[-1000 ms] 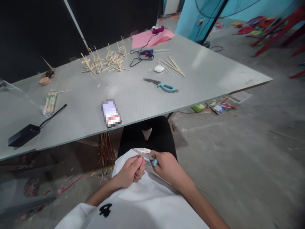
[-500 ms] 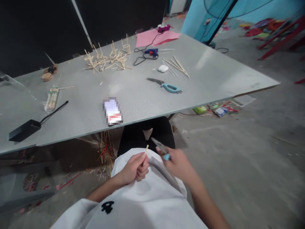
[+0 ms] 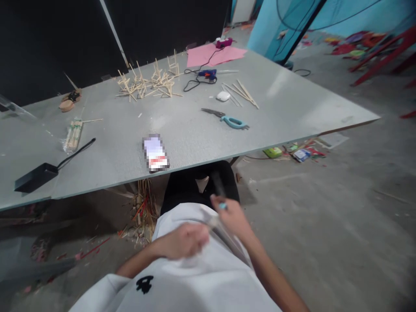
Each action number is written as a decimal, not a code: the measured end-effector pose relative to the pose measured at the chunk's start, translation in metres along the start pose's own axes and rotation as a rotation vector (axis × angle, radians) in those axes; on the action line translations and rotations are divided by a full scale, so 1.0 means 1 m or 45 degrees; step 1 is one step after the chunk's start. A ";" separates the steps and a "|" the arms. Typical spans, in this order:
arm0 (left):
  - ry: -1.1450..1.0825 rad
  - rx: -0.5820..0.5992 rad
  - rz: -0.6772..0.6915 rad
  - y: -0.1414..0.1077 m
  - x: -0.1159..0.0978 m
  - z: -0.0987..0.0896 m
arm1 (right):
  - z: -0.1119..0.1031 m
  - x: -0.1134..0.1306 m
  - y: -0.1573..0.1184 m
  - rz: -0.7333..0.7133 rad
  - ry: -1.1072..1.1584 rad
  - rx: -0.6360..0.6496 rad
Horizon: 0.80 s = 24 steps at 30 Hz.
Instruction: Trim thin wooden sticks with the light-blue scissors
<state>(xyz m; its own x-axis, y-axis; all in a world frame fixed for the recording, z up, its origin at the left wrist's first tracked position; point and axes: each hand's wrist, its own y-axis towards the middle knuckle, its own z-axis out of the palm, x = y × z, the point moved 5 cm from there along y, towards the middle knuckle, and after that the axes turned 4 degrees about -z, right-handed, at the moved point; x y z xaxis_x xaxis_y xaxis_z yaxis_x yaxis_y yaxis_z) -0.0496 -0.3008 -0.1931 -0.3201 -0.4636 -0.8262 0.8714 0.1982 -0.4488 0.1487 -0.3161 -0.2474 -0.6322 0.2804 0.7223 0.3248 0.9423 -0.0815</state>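
My left hand (image 3: 186,240) is closed and blurred by motion, low in front of the white shirt. A pale thin wooden stick (image 3: 213,222) pokes out of it toward the right, also smeared. To its right, my right hand (image 3: 232,216) is wrapped round a knife (image 3: 219,186) with a grey blade and a bit of blue handle showing. The blade points up and away over the dark trousers and is blurred. Stick and blade appear apart.
On the grey table (image 3: 182,143) lie a phone (image 3: 156,152), blue-handled scissors (image 3: 232,121), stick frames (image 3: 147,82), a glue gun (image 3: 208,74), loose sticks (image 3: 242,93), a white case (image 3: 222,96), a packet of sticks (image 3: 74,134) and a black box with cable (image 3: 37,177).
My left hand has swung right and slightly down, its stick tilting from upright toward the right. My right hand has shifted slightly, with the knife blade turning more upright.
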 end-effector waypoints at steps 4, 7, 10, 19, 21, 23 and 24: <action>-0.037 -0.002 0.039 -0.004 -0.003 0.000 | -0.038 -0.042 0.016 0.215 0.060 -0.350; -0.402 -0.165 0.108 0.008 0.006 -0.010 | -0.039 -0.038 0.009 0.082 0.156 -0.308; -0.392 -0.341 0.192 0.018 0.010 -0.020 | -0.015 -0.022 -0.004 0.025 0.349 -0.215; 1.173 -1.885 0.678 -0.052 -0.068 -0.103 | 0.017 0.002 -0.002 -0.092 0.505 -0.114; 1.251 -1.942 0.806 -0.069 -0.094 -0.123 | 0.007 0.017 0.008 -0.193 0.444 -0.122; 1.241 -2.000 0.953 -0.087 -0.126 -0.140 | -0.001 0.041 0.026 -0.325 0.406 -0.080; 1.277 -2.040 1.013 -0.096 -0.144 -0.145 | -0.003 0.055 0.038 -0.389 0.402 -0.042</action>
<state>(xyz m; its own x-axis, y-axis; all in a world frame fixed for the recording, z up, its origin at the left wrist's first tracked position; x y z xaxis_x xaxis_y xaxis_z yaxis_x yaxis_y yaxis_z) -0.1414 -0.1274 -0.0800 -0.6504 0.5152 -0.5581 0.0364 0.7551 0.6546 0.1280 -0.2653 -0.2087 -0.4587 -0.0849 0.8845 0.1815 0.9655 0.1868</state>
